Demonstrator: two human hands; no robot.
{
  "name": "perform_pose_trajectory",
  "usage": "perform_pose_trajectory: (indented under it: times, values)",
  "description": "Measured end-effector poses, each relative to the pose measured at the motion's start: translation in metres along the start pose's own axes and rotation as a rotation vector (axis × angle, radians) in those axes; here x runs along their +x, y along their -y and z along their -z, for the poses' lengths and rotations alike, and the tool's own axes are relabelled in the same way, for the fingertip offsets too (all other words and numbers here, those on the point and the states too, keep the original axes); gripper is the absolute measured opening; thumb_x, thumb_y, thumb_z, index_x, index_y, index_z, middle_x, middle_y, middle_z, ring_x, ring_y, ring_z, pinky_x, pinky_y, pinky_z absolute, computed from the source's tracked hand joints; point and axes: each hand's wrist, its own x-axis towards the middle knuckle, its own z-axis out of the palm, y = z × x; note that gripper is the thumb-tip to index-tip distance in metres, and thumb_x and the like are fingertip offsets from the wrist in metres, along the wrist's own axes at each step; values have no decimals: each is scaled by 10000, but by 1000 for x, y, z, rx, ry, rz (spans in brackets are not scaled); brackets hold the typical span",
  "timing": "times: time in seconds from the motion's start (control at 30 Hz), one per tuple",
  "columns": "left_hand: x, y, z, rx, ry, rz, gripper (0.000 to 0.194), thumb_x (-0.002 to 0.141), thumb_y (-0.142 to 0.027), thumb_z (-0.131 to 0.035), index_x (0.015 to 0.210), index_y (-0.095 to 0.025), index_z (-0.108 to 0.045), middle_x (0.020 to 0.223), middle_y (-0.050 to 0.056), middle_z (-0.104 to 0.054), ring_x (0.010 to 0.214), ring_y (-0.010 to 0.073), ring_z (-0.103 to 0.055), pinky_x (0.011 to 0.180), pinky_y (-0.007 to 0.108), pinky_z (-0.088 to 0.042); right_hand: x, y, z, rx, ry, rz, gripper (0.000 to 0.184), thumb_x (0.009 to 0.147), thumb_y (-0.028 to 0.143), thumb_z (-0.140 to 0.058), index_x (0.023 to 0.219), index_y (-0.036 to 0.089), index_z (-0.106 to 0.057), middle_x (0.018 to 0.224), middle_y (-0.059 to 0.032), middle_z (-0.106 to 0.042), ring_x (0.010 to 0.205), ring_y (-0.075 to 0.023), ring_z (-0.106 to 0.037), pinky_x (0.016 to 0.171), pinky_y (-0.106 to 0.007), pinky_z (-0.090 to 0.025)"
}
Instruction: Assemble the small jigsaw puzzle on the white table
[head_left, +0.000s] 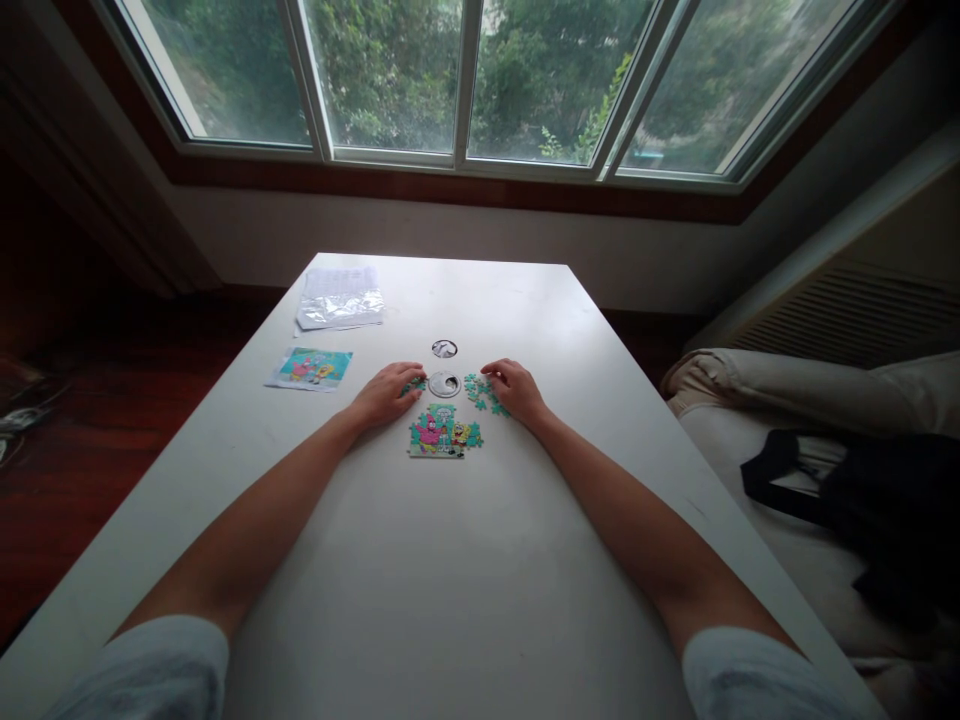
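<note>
Picture sheet (311, 369): Although it showed what seemed a full scene, the joined puzzle (437, 436) appeared to cover only part of a like scene; the sheet lay left of the joined puzzle and beyond it.
Left hand (391, 393): It rested beyond the joined puzzle and to its left, fingers bent over a few teal pieces (417, 384); whether it gripped one could not be told. Those pieces lay apart from the block and counted as work left.
Puzzle progress: The middle looked well advanced, probably more than half done, with three figures readable.
Puzzle look: The joined puzzle lay flat on the counter (375, 560), a pink figure at its left, a pale teal head at its top middle, a yellow figure at its right. Its near edge ran straight, then stopped short at the near right corner; the far side was stepped and jagged, with gaps at both upper corners.
Loose pieces (477, 390): Mostly teal, they were scattered beyond the joined puzzle and to its right, not yet fitted; their exact number was too small to count.
Right hand (516, 388): It sat right of the joined puzzle and beyond it, fingers curled at the scattered pieces; a grip could not be confirmed.
</note>
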Motion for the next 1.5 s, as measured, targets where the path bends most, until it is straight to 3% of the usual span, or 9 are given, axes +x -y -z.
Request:
perform_pose_trajectory:
  times: [0.17, 0.43, 0.77, 1.13, 1.33, 1.5]
  values:
    - [-2, -3, 2, -23, -5, 15, 439, 935, -348, -525, 1352, -233, -603, 1450, 84, -567, 1367, 249, -497, 1193, 462, -396, 0, 3, 1, -147, 73, 79, 205, 914, 269, -605, 1059, 251, -749, 1097, -85, -670, 1064, -258, -567, 967, -422, -483]
    - [-1, -6, 2, -48, -26, 25, 448, 923, -364, -555, 1350, -238, -608, 1432, 83, -575, 1340, 250, -517, 1169, 447, -423, 3, 8, -1, -263, 108, 57, 194, 931, 303, -630, 1076, 248, -747, 1109, -98, -647, 1076, -276, -551, 972, -438, -471]
    - [1, -30, 0, -51, 86, -187, 494, 919, -421, -627, 1400, -320, -582, 1533, 46, -505, 1468, 285, -366, 1232, 513, -316, 3, 14, 1, -347, 134, 21, 156, 929, 311, -642, 1058, 244, -700, 1100, -117, -634, 1046, -297, -542, 906, -448, -469]
    - [-4, -68, 3, -40, 264, -369, 400, 889, -499, -682, 1271, -381, -694, 1583, 2, -438, 1517, 329, -284, 1262, 526, -248, -1, 12, 1, -74, 47, 52, 121, 867, 220, -625, 982, 235, -660, 857, -28, -685, 850, -215, -597, 838, -363, -467]
    - [-5, -66, 2, -61, 244, -366, 440, 857, -479, -721, 1275, -347, -680, 1552, 26, -482, 1506, 331, -309, 1255, 528, -266, -3, 8, 2, 149, -46, 28, 265, 898, 303, -589, 1129, 230, -696, 875, -22, -698, 773, -174, -610, 772, -322, -495]
    - [-4, -58, -2, -43, 202, -393, 364, 892, -429, -691, 1244, -338, -703, 1518, 27, -524, 1482, 322, -350, 1243, 513, -286, -4, 6, -2, 305, -25, -84, 242, 863, 368, -640, 1037, 223, -726, 787, -8, -686, 674, -157, -619, 648, -291, -500]
